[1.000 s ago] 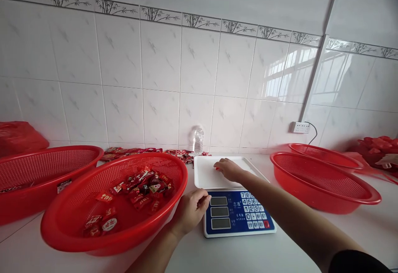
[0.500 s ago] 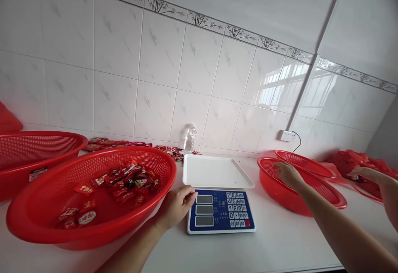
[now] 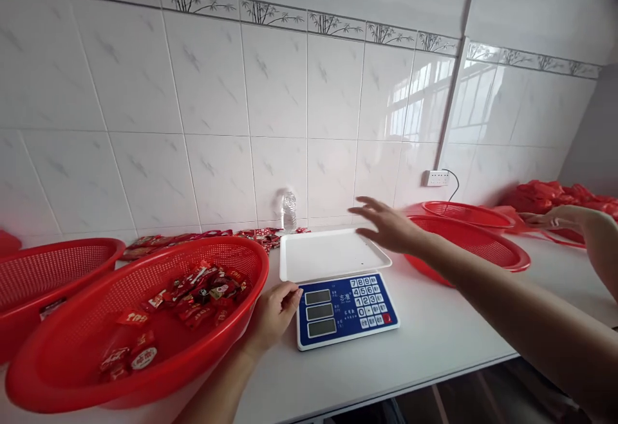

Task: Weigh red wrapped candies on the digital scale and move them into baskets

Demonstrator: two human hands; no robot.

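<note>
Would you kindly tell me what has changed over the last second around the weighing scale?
The right hand left the white scale tray, reached to the empty red plastic basket, and now hovers open between them. The left hand stayed curled by the candy-filled red basket.

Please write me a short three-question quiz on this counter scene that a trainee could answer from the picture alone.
1. True or false: the white tray of the scale has sweets piled on it.
2. Which basket holds the wrapped sweets? A: the basket beside the left hand; B: the basket right of the scale.
3. Fill in: the right hand is spread open above the far right corner of the ____.

Key
1. False; the tray is bare.
2. A.
3. Tray.
</note>
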